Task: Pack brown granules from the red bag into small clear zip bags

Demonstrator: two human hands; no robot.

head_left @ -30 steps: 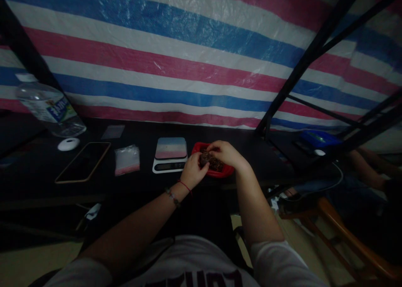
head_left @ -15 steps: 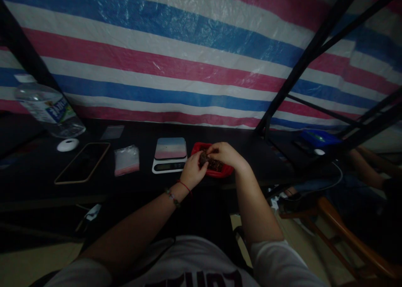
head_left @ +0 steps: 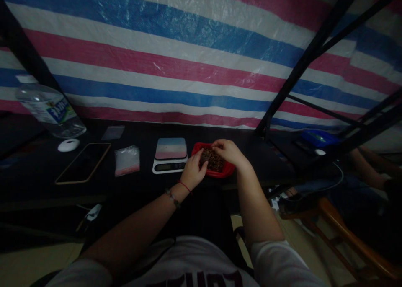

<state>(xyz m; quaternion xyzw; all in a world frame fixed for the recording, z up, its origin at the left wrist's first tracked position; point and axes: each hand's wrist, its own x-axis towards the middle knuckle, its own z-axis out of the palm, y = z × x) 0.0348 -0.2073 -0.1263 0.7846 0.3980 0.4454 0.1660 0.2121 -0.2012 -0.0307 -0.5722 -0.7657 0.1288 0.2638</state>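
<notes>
A red plastic basket (head_left: pixel 228 171) on the black table holds a heap of small brown bits (head_left: pixel 216 163), too small to name. At its left side my left hand (head_left: pixel 194 169) has thumb and fingers curled around what looks like a small clear plastic bag (head_left: pixel 205 156), partly hidden. Over the far right rim reaches my right hand (head_left: pixel 228 151), its fingertips pinched together above the bits. What it pinches, if anything, is too small to make out. Just left of the basket lies a white kitchen scale (head_left: pixel 169 166) with a striped, reflective plate.
Left of the scale are a packet of small clear bags (head_left: pixel 127 160), a single flat bag (head_left: pixel 113 132), a phone (head_left: pixel 83 163), a white oval object (head_left: pixel 68 144) and a water bottle (head_left: pixel 52 109). A black metal frame (head_left: pixel 282 92) stands at right, near another person's arm (head_left: pixel 367 169).
My right hand has drawn back slightly to the right, away from my left fingers. More of the brown bits now shows between the hands. My left hand has barely moved.
</notes>
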